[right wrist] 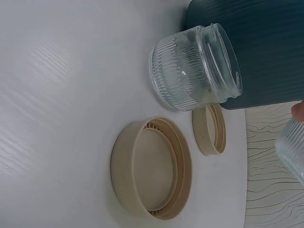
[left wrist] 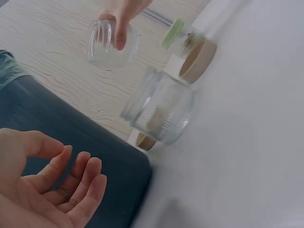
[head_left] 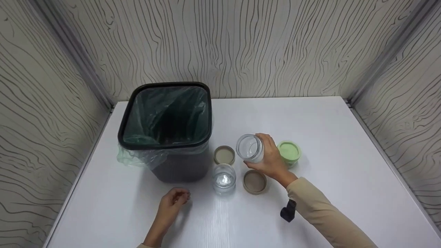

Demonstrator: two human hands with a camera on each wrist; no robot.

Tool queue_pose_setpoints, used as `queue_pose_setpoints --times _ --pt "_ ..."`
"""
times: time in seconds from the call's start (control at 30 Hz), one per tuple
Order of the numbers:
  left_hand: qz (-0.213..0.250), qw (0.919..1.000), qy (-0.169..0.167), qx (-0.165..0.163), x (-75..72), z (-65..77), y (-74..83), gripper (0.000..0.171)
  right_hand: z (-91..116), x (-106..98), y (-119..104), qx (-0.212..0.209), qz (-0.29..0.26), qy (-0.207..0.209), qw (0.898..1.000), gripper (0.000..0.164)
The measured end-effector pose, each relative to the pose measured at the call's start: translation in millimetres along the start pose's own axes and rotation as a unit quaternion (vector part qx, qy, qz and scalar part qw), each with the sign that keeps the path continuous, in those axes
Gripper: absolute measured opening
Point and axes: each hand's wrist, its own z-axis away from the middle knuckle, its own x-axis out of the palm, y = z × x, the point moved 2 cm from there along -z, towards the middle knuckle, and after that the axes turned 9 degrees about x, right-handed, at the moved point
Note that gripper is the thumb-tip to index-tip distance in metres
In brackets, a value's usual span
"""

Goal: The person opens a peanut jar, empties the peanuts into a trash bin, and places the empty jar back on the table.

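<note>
My right hand [head_left: 270, 158] grips a clear glass jar [head_left: 249, 148] round its side, lifted and tilted with its open mouth toward the bin. Just below it on the table stands a second clear jar [head_left: 224, 179], upright and without a lid. Two beige lids lie with their hollow sides up: one lid [head_left: 255, 182] right of that standing jar, the other lid [head_left: 224, 155] behind it. My left hand [head_left: 172, 201] hangs near the bin's front, fingers loosely curled and holding nothing; the left wrist view shows the fingers [left wrist: 88, 187] bent toward the thumb.
A dark bin [head_left: 182, 167] with a green plastic liner [head_left: 132, 155] folded over its rim stands at the left. Behind my right wrist sits a jar with a light green lid [head_left: 289, 151]. Patterned walls [head_left: 220, 48] enclose the white table [head_left: 344, 172] at the back and sides.
</note>
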Motion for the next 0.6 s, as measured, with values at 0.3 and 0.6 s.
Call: queue_pose_setpoints --times 0.3,0.6 --pt "0.006 0.9996 -0.017 0.021 17.9 -3.8 0.2 0.027 0.7 10.4 11.6 0.049 -0.019 -0.02 0.998 0.085" --pt "-0.031 0.998 -0.024 0.049 30.2 -12.2 4.2 0.026 -0.1 17.5 21.2 0.095 -0.033 -0.028 0.995 0.085"
